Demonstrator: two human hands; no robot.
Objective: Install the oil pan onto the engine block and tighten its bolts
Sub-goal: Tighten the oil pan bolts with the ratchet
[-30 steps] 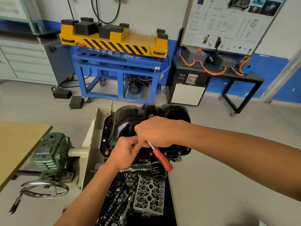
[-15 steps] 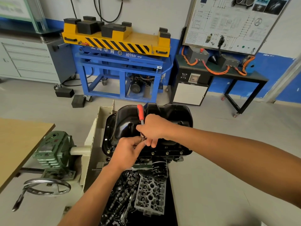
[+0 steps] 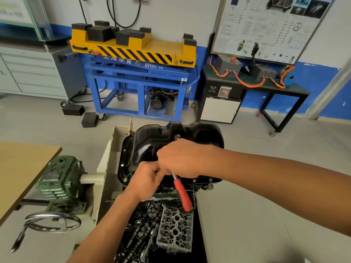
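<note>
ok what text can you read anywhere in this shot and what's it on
"HYXAN", then half-hidden digits: on the blue lift stand
"上海华育", roughly: on the same stand's beam
Wiring board: print too small to read
Poster, top left: blurred

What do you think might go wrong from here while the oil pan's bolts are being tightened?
1. The right hand grips the ratchet up near its head rather than on the red handle, so it may slip under load.
2. The left hand sits right beside the ratchet and could get pinched against the oil pan.
</note>
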